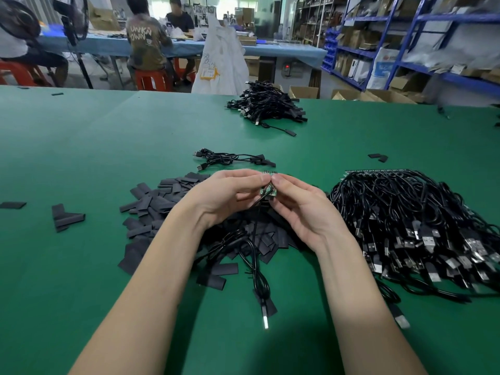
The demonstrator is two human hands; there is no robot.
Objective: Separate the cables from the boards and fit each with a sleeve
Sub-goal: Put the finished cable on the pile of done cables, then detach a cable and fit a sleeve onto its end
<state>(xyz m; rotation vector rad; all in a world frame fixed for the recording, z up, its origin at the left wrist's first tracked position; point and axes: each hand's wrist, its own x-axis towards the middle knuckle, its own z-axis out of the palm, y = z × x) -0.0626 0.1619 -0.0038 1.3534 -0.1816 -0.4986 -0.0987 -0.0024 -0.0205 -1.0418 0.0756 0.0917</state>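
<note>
Left hand (230,196) and right hand (300,204) raised together, fingertips meeting in a pinch, forearms bare.

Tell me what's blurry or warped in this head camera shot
Head view: both hands, left hand and right hand, and the small board they pinch look sharp; the cable pile smears at the right edge; the shelving leans from wide-angle distortion; soft arm shadows fall on the green table.

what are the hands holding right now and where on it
Both the left hand and right hand pinch a small green circuit board piece by its upper edges, fingertips meeting at its top; its black cable hangs below.
</note>
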